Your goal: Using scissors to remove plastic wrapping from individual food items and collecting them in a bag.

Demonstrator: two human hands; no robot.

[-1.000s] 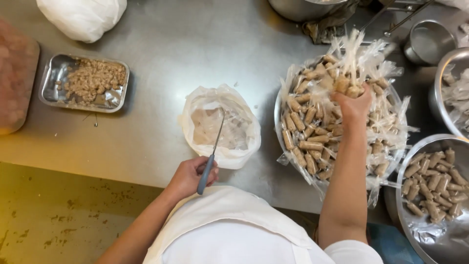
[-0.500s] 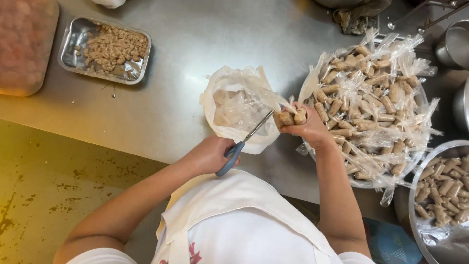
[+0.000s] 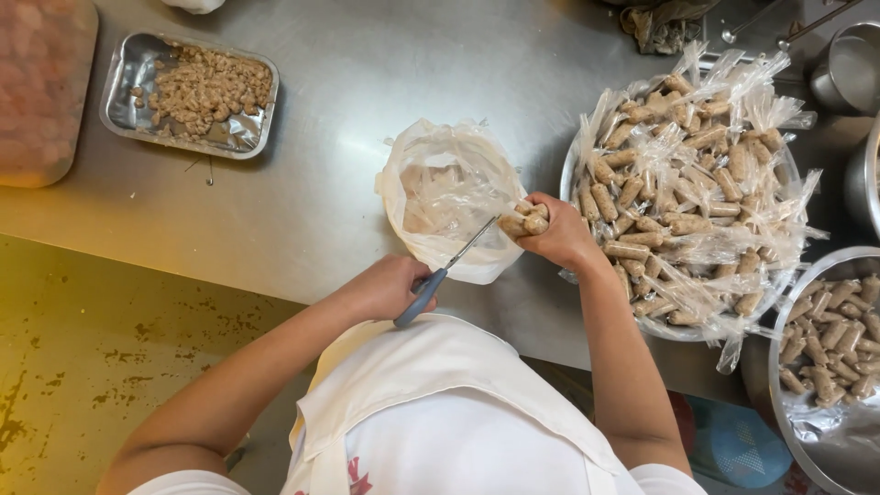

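Head view: my left hand (image 3: 390, 286) is clenched around the blue handle of the scissors (image 3: 446, 271). Blades point up-right toward my right hand (image 3: 559, 234); tips are right at what it holds. Can't tell if the blades are parted.

Right hand grips a small bunch of wrapped sausage pieces (image 3: 524, 220), ends sticking out left of the fist. Bunch sits over the right edge of the plastic-lined bowl (image 3: 449, 197), which stands mid-surface directly in front of me. Something pale shows inside through the plastic, too blurred to identify.

Just right of my right hand: large metal bowl (image 3: 697, 183) heaped with plastic-wrapped sausage pieces, wrapper ends sticking out all round. My right wrist is touching or just beside its left rim.

Lower right: second metal bowl (image 3: 830, 367) with unwrapped pieces.

Far left on the steel surface (image 3: 385, 73): small metal tray (image 3: 128, 87) with crumbly brown meat. Left of that, a pinkish container (image 3: 41, 92) at frame edge.

White apron (image 3: 458, 412) fills the bottom centre.
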